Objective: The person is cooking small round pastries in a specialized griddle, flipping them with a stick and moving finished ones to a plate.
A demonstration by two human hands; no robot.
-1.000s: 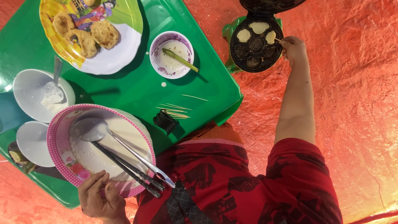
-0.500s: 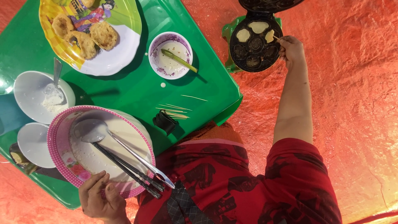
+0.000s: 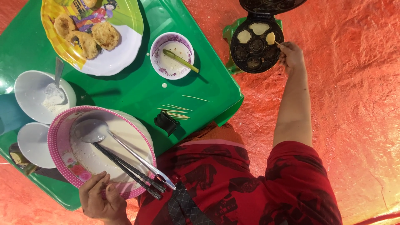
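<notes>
My right hand (image 3: 291, 57) pinches a thin wooden stick (image 3: 277, 42) whose tip touches a small pale cake (image 3: 271, 38) in a black round mould pan (image 3: 255, 49) with an open lid. Two more pale cakes lie in other hollows of the pan. My left hand (image 3: 99, 201) grips the near rim of a pink-rimmed bowl of white batter (image 3: 58, 156), in which rest a metal ladle (image 3: 89, 130) and dark tongs (image 3: 129, 171).
A green tray (image 3: 137, 93) carries the batter bowl, a colourful plate of browned cakes (image 3: 112, 60), a small bowl with a green stick (image 3: 171, 55), two white bowls (image 3: 31, 89), loose toothpicks (image 3: 177, 111) and a small black object (image 3: 166, 123). Orange sheeting (image 3: 354, 104) covers the ground.
My right hand with the stick has shifted only slightly at the pan's edge. My left hand stays on the bowl rim.
</notes>
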